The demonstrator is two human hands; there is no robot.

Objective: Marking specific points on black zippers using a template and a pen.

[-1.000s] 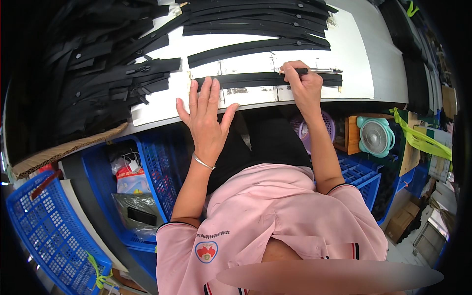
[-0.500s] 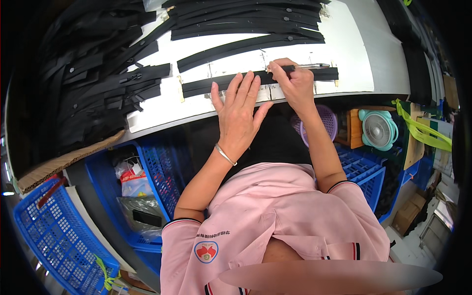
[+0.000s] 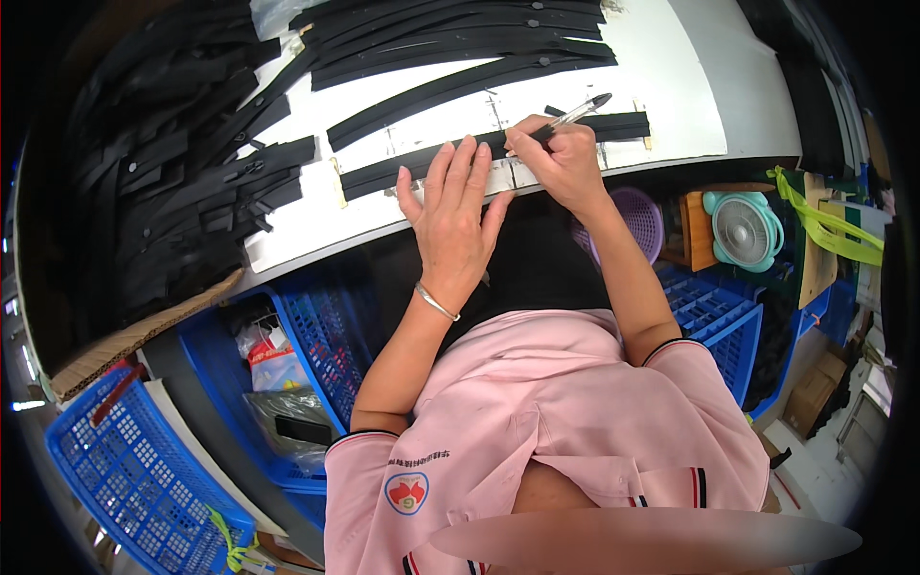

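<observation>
A black zipper strip [image 3: 383,174] lies lengthwise on a white board [image 3: 685,96] with pencil-like marks and small tan pieces at the strip's ends. My left hand [image 3: 450,216] rests flat over the strip's middle, fingers stretched out and slightly apart. To its right, my right hand [image 3: 565,168] is closed around a pen [image 3: 578,109] with a clear barrel and dark end. The pen's writing tip is hidden by my fingers, beside the strip. Just beyond lies another curved black strip [image 3: 422,98], apart from the one under my hand.
Several more black strips [image 3: 460,48] lie at the board's far side. A heap of black zippers [image 3: 144,182] covers the table's left. Below the table edge are blue crates [image 3: 144,470], a purple basket [image 3: 637,225] and a turquoise fan [image 3: 743,230].
The pen has swung from nearly level to tilted up, its rear end now raised to the far right. My right hand has shifted slightly along the strip; my left hand stays flat on it.
</observation>
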